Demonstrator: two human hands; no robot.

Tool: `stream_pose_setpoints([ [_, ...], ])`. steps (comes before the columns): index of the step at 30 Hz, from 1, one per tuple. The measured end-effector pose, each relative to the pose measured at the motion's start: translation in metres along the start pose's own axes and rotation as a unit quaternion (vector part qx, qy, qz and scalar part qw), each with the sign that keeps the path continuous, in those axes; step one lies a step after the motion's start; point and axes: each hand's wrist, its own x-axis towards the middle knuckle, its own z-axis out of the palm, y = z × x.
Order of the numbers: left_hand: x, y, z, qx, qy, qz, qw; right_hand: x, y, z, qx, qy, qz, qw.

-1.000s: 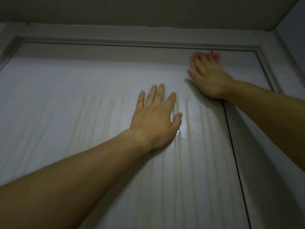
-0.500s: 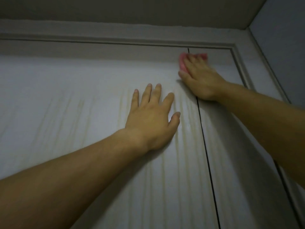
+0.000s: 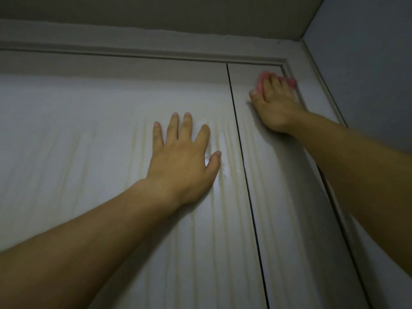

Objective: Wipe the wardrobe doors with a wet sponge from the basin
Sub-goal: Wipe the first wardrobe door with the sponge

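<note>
- We see the pink sponge (image 3: 260,83) pressed high on the narrow right door (image 3: 278,197), in that door's upper right corner.
- The right hand (image 3: 275,108) holds the sponge against the panel. Its fingers lie over the sponge and its thumb sits at the sponge's left edge, so only two pink ends show, one on each side of the fingers.
- The sponge's right end reaches the inner edge of the frame (image 3: 133,49). We cannot tell whether the two touch.
- The frame corner closes the way upward and to the right. Bare panel lies to the left of the sponge, as far as the seam (image 3: 245,175), and below it.
- The seam is a thin dark line running top to bottom between the two doors, and both hands are clear of it.
- The left hand (image 3: 181,157) lies flat on the wide left door (image 3: 89,141), relaxed, fingers spread and pointing up, holding nothing. Its thumb is near the seam without reaching it.
- Pale vertical streaks (image 3: 225,197) run down the left door around and below this hand, and a small wet glint shows beside the thumb.
- The left door extends well away to the left of the hand.
- Beyond the frame, the side wall (image 3: 367,74) stands close on the right, and the ceiling (image 3: 156,12) sits just above the frame's top rail.
</note>
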Motion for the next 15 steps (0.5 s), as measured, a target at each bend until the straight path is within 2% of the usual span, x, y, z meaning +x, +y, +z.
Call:
stream_pose_setpoints([
  [2, -0.002, 0.0, 0.0, -0.014, 0.005, -0.003, 1.0, -0.027, -0.006, 0.008, 0.021, 0.006, 0.002, 1.0],
  [5, -0.008, 0.0, 0.0, -0.039, 0.016, 0.001, 0.999, -0.09, -0.007, 0.028, 0.027, 0.018, -0.037, 0.999],
  [7, -0.014, 0.0, 0.0, -0.032, 0.011, 0.011, 0.999, -0.095, 0.001, 0.029, 0.027, 0.004, -0.045, 0.999],
  [12, -0.019, -0.004, -0.003, -0.026, -0.002, 0.015, 1.0, -0.083, 0.003, 0.019, 0.047, 0.011, 0.015, 0.999],
  [15, -0.022, -0.007, -0.005, -0.028, -0.006, 0.016, 0.999, -0.145, -0.02, 0.033, 0.028, -0.007, -0.067, 0.997],
])
